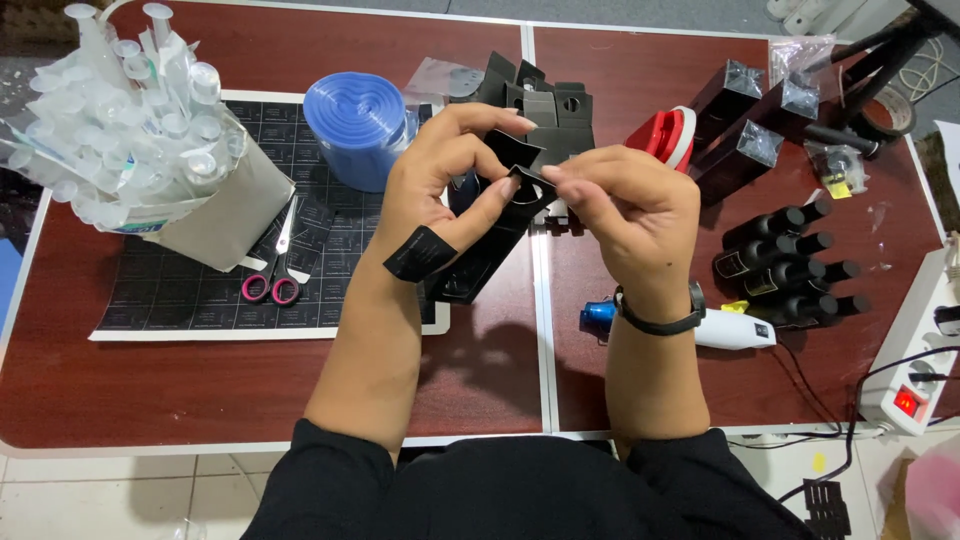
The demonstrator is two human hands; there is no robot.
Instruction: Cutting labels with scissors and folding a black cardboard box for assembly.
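Both hands are raised over the middle of a dark red table (180,390). My left hand (440,190) and my right hand (625,215) pinch the same flat black cardboard piece (500,225), a die-cut blank with flaps and a round hole. Its long lower end hangs down to the left of my right wrist. A black flap (420,253) lies across my left wrist. A black band is on my right wrist. Behind the hands lies a pile of similar black blanks (545,100).
A box of clear plastic syringes (140,120), pink-handled scissors (275,262) on a black label sheet (190,290), a blue film roll (360,125), a red tape dispenser (665,135), black boxes (745,120), several black bottles (785,265), a white-and-blue tool (720,325), a power strip (915,375).
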